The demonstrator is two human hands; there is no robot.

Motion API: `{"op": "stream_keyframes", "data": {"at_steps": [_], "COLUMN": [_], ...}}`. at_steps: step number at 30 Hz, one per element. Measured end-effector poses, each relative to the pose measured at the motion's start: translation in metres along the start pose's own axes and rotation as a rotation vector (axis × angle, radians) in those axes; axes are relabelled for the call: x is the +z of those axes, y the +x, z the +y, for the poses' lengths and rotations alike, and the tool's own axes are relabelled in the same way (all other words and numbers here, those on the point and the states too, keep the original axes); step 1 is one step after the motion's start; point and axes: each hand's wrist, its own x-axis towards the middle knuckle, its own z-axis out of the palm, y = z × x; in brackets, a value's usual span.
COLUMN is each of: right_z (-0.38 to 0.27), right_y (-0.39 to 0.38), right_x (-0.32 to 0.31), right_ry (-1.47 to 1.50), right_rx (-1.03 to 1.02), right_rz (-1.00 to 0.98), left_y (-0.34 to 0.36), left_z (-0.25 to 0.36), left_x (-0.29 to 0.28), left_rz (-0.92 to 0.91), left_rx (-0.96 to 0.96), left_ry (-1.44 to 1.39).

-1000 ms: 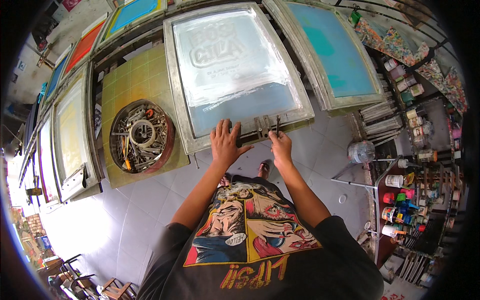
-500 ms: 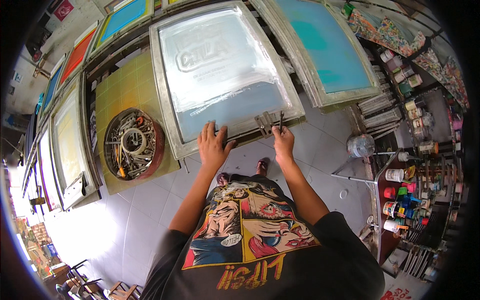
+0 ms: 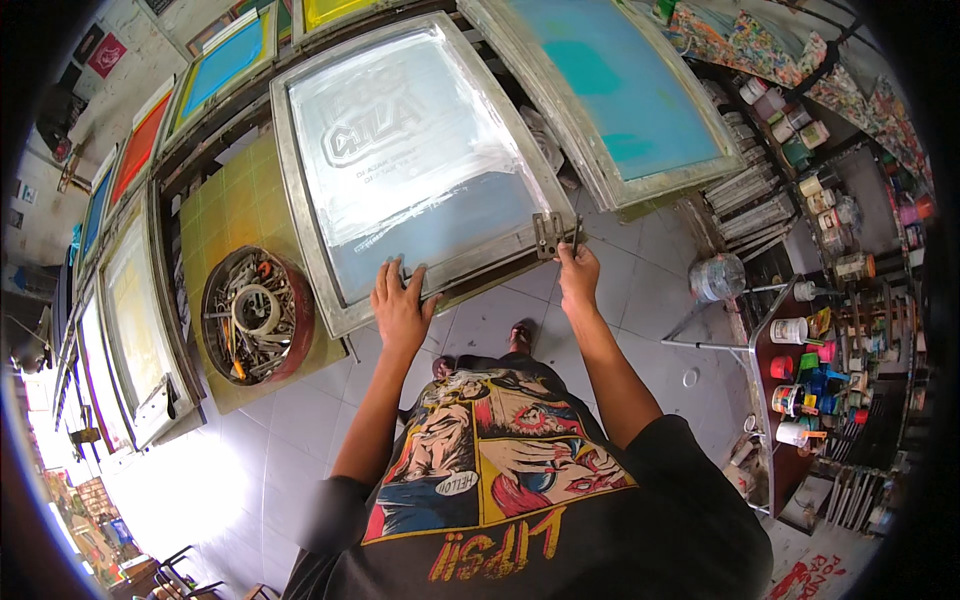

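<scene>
Pinching slim dark rod [image 3: 577, 234], slotted bracket [image 3: 547, 235] just beside: right hand [image 3: 579, 276] | left hand [image 3: 400, 308]: unclenched, fingers spread on screen frame [image 3: 470, 270], near edge

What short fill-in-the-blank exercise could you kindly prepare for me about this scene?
1. Of the left hand and the right hand, the ____ one is nearer the slotted grey metal bracket.
2. Seen from above, the left hand shows its ____, not its palm.
3. The round, reddish-brown, tool-filled container stands to the ____ of the white-streaked, grey-framed rectangular screen.
4. The blue-and-teal rectangular screen lies on that screen's ____ side.

Missing words: right; back; left; right.
</scene>
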Motion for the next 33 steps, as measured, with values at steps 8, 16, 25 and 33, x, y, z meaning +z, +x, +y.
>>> {"op": "stream_keyframes", "data": {"at_steps": [8, 16, 25, 33], "right_z": [-0.017, -0.023, -0.025, -0.027], "right_y": [0.019, 0.029, 0.038, 0.040], "right_x": [-0.026, -0.035, -0.043, -0.043], "right_ry": [-0.120, -0.150, -0.075, 0.011], "right_rx": [0.000, 0.009, 0.112, 0.169], "right_rz": [0.032, -0.049, -0.159, -0.185], "left_y": [-0.001, -0.001, -0.002, -0.003], "left_z": [-0.004, -0.003, -0.003, -0.005], "left_x": [-0.004, -0.011, -0.010, -0.009], "left_rz": [0.017, -0.015, 0.001, -0.016], "left_rx": [0.024, 0.004, 0.015, 0.020], "left_ry": [0.007, 0.006, 0.032, 0.045]}}
